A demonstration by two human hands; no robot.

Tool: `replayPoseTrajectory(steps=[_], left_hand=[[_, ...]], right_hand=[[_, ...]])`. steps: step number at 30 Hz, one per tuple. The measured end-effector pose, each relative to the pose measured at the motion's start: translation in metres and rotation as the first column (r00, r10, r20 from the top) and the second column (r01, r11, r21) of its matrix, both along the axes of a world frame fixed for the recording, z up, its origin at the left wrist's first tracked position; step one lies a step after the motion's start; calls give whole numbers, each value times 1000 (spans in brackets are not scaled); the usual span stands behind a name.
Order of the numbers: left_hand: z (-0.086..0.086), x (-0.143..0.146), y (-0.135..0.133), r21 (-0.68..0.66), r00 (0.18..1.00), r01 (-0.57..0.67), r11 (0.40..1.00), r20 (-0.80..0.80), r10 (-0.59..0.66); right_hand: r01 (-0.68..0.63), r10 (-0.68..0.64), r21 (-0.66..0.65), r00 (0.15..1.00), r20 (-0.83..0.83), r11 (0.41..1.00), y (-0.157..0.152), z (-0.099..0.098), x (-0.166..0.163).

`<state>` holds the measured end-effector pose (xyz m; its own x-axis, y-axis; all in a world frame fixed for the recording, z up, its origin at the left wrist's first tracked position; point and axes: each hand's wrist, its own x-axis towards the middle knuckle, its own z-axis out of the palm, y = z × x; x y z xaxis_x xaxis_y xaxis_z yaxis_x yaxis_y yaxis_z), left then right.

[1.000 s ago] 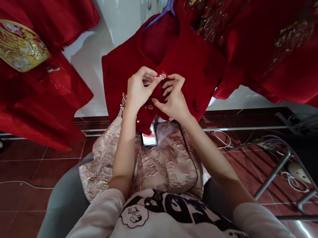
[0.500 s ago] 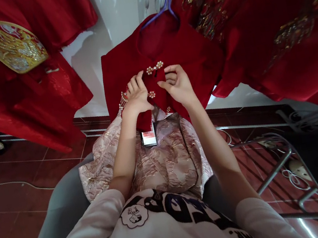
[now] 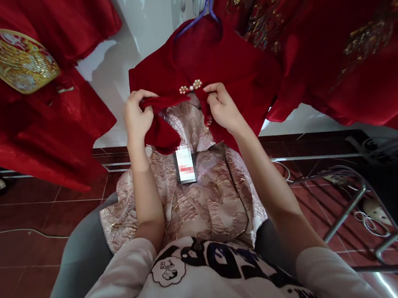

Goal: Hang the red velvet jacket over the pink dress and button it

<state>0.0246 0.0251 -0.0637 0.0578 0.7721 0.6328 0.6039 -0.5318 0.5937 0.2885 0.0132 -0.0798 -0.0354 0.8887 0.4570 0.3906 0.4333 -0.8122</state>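
Note:
A red jacket [image 3: 241, 64] with flower-shaped beaded fastenings hangs in front of me on a purple hanger [image 3: 210, 5]. My left hand [image 3: 138, 116] grips its left front panel and holds it folded back. The edge of the right front panel is pinched in my right hand [image 3: 223, 106], just below the top beaded clasp [image 3: 191, 86], which joins both sides. Lower down, the front stands apart, and pink brocade cloth [image 3: 211, 198] shows through the gap and covers my lap. On that cloth lies a phone [image 3: 185, 164] with a blurred screen.
Red garments with gold embroidery [image 3: 29, 60] hang at the left, and more red garments [image 3: 334, 43] at the right. A black chair with a metal frame [image 3: 351, 225] stands at the right. A cable [image 3: 24, 228] crosses the tiled floor at the left.
My left hand has moved left and drawn the jacket's left panel open, uncovering more brocade and the phone. My right hand stays nearly in place at the right edge.

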Motion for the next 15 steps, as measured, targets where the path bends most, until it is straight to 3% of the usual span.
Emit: replayPoseTrajectory(steps=[6, 15], left_hand=[[6, 2, -1, 13, 990, -61, 998, 131, 59], [12, 8, -5, -60, 977, -71, 996, 199, 82]], right_hand=[[77, -100, 143, 982, 159, 987, -21, 6, -13], [43, -24, -55, 952, 304, 998, -54, 16, -10]])
